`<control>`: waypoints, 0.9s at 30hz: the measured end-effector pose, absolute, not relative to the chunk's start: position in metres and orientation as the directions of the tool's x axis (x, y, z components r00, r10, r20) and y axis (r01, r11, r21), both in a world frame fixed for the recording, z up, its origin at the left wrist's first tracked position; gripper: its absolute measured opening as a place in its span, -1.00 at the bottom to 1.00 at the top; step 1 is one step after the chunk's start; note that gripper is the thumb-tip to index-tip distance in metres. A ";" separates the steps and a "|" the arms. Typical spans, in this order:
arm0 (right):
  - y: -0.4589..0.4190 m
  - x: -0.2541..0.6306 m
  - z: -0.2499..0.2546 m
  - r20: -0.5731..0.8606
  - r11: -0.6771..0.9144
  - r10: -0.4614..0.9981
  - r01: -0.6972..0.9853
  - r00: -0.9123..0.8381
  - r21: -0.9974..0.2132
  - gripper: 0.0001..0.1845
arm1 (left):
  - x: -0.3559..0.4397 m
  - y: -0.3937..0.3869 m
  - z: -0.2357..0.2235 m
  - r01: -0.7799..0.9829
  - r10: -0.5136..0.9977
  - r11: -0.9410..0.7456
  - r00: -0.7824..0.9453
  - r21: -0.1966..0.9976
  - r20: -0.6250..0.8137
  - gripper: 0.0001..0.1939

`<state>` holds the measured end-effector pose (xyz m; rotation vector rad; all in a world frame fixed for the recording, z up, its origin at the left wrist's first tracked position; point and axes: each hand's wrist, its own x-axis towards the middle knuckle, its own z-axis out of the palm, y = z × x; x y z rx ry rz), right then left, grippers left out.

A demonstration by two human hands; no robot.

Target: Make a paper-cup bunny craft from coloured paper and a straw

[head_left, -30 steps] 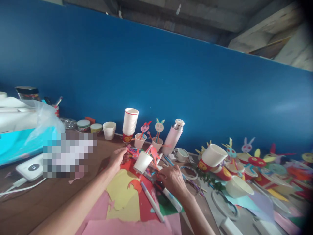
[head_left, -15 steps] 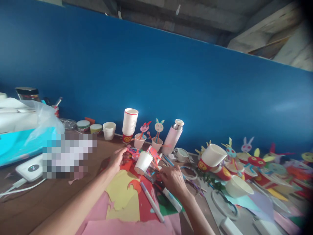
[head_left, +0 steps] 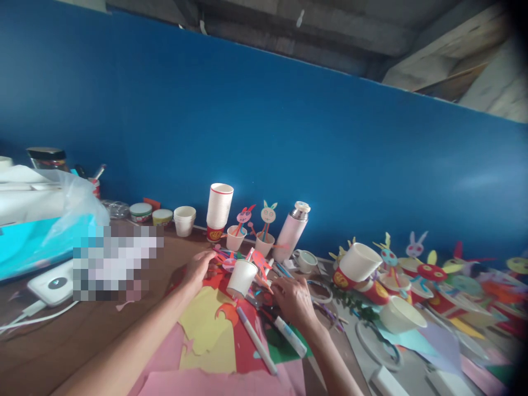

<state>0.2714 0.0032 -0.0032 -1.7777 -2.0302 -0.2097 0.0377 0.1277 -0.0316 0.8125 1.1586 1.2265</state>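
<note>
A white paper cup (head_left: 241, 278) stands tilted between my hands, with a coral-red paper cutout (head_left: 261, 262) at its right and a pinkish paper face (head_left: 229, 263) at its left. My left hand (head_left: 199, 269) is closed beside the cup, fingertips at some pink and red pieces; what they grip is mostly hidden. On the other side my right hand (head_left: 292, 297) is pinched around the end of a thin orange strip (head_left: 264, 284). Yellow paper (head_left: 208, 319), a white marker (head_left: 256, 341) and a glue tube (head_left: 290, 336) lie in front of the cup.
Behind are stacked cups (head_left: 220, 206), two cup puppets (head_left: 236, 237) and a pink flask (head_left: 291, 234). More puppets (head_left: 433, 273) and a large cup (head_left: 362, 261) crowd the right. A white device (head_left: 51, 283) with a cable sits left, by a blue bag (head_left: 45, 239).
The pinkish face now shows more plainly left of the cup. The cup has shifted very slightly. Both my hands stay almost where they were.
</note>
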 end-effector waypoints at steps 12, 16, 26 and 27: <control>0.002 0.265 0.004 0.478 0.163 0.877 0.967 -0.052 -0.194 -0.83 | 0.039 0.124 -0.027 -0.264 0.979 0.188 -0.029 0.946 -0.202 -0.81; 0.011 0.251 0.023 0.514 0.186 0.855 0.966 -0.070 -0.178 -0.82 | 0.039 0.120 -0.024 -0.279 0.981 0.185 -0.011 0.942 -0.196 -0.78; 0.066 0.175 0.038 0.495 0.303 0.838 0.951 -0.232 -0.067 -0.81 | 0.042 0.115 -0.021 -0.353 0.979 0.205 0.083 0.913 -0.188 -0.87; 0.069 0.170 0.036 0.489 0.301 0.840 0.952 -0.235 -0.061 -0.81 | 0.043 0.115 -0.022 -0.359 0.978 0.210 0.089 0.909 -0.190 -0.88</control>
